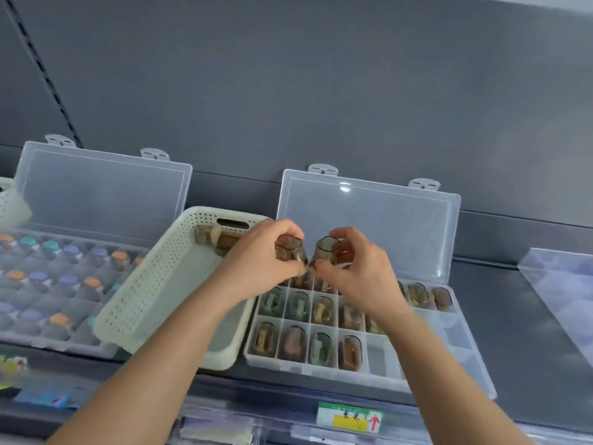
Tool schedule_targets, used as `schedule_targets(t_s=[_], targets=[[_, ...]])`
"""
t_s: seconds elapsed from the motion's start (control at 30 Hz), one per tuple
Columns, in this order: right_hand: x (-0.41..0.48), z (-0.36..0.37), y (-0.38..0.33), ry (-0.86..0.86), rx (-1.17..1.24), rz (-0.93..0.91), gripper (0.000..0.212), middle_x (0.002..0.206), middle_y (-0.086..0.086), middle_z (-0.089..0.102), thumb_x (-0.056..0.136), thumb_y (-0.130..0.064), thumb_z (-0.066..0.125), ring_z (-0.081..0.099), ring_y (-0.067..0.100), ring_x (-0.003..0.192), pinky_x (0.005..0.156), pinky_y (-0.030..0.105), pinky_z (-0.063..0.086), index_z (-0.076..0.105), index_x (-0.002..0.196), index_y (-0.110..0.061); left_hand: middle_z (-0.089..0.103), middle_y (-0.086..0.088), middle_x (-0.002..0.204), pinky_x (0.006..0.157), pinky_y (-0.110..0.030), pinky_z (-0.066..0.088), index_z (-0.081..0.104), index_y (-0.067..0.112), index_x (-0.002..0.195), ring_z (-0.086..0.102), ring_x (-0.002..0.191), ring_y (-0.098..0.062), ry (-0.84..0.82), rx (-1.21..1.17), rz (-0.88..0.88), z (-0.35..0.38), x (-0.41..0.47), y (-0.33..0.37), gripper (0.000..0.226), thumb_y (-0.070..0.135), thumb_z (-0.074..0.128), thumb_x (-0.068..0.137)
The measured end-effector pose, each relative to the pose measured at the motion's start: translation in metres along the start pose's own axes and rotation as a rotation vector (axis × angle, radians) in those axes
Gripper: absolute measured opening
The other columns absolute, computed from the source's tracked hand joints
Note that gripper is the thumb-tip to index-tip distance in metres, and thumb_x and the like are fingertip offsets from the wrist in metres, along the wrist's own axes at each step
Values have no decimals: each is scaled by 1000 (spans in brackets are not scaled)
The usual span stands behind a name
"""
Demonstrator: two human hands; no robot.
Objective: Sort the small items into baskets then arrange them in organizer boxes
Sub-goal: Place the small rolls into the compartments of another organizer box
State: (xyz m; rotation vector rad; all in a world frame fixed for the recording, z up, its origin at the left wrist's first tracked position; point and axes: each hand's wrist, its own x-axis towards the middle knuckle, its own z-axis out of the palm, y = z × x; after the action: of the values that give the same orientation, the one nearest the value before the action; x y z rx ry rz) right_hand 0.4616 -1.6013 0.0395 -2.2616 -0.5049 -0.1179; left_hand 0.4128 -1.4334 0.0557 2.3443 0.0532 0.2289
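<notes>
My left hand (258, 258) pinches a small brown translucent case (289, 248), and my right hand (356, 264) pinches a second brown case (324, 250) beside it. Both are held above the back rows of the clear organizer box (462, 354) on the right, whose lid (369, 226) stands open. Several of its compartments hold similar brown cases (292, 343); the compartments at the right front are bare. To its left a cream perforated basket (160, 284) lies tilted, with a few brown cases (213, 237) at its far end.
A second clear organizer box (48, 284) at the left holds several small bottles with orange, purple and teal caps, its lid open. Another cream basket (11, 203) shows at the far left edge. A clear plastic sheet (561, 290) leans at the right. Everything sits on a grey shelf (500, 316).
</notes>
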Motion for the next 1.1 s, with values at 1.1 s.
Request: schedule_targets(t_s=[1.1], targets=[[-94, -77, 110, -392, -351, -56, 49, 120, 0, 55, 81, -30, 66, 53, 17, 104, 85, 23, 46, 56, 127, -20, 45, 14, 130, 96, -24, 42, 58, 28, 126, 44, 117, -6, -533, 367, 179, 128, -46, 63, 38, 14, 59, 91]])
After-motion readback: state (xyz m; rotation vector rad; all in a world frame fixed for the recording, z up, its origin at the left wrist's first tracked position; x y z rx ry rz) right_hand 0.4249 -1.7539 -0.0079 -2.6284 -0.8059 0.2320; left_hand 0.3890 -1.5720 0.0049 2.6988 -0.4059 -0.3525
